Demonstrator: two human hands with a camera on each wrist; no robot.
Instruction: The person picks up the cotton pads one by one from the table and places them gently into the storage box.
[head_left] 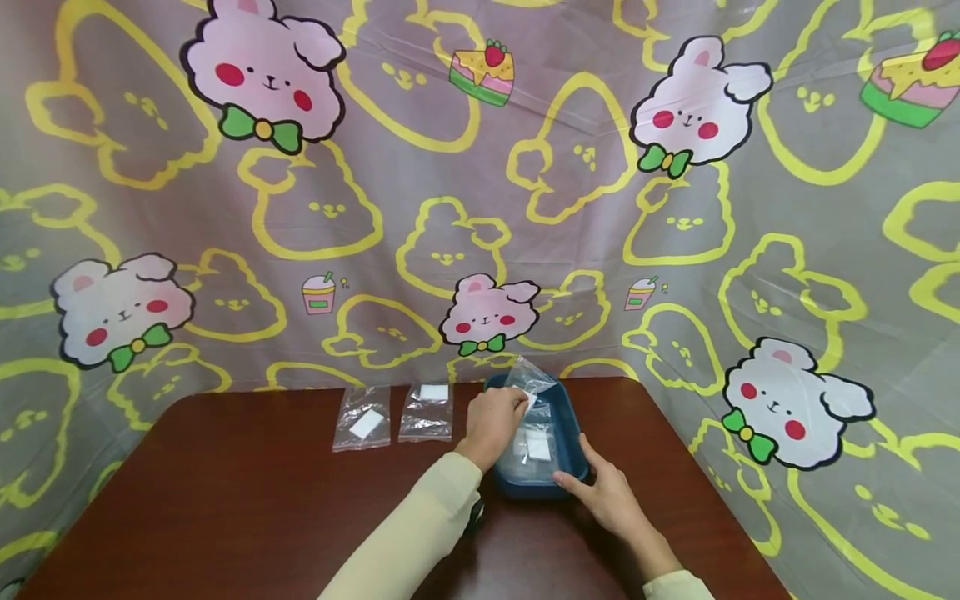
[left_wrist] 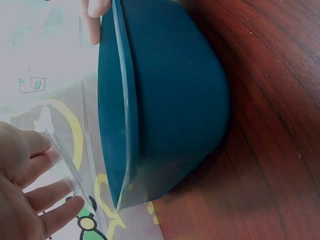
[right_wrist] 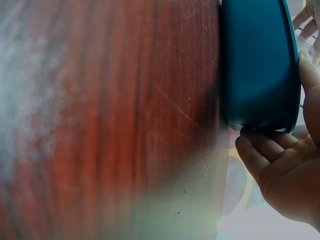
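Over the blue plastic bin (head_left: 576,442), my left hand (head_left: 491,423) pinches a clear zip bag (head_left: 528,377) that hangs above the opening. In the left wrist view its fingers (left_wrist: 60,210) lie along the bag's film (left_wrist: 67,160). My right hand (head_left: 613,493) grips the bin's near right side, thumb at the rim and the other fingers against the outer wall, as the right wrist view shows at the hand (right_wrist: 285,170). Inside the bin lies another clear bag with a white label (head_left: 538,445).
Left of the bin, two clear bags lie on the brown wooden table (head_left: 262,500): one bag (head_left: 366,423) with a tilted white piece, another bag (head_left: 426,414) beside it. A cartoon-printed curtain (head_left: 420,167) hangs behind and around the table. A small dark object (head_left: 475,515) shows beside the left sleeve.
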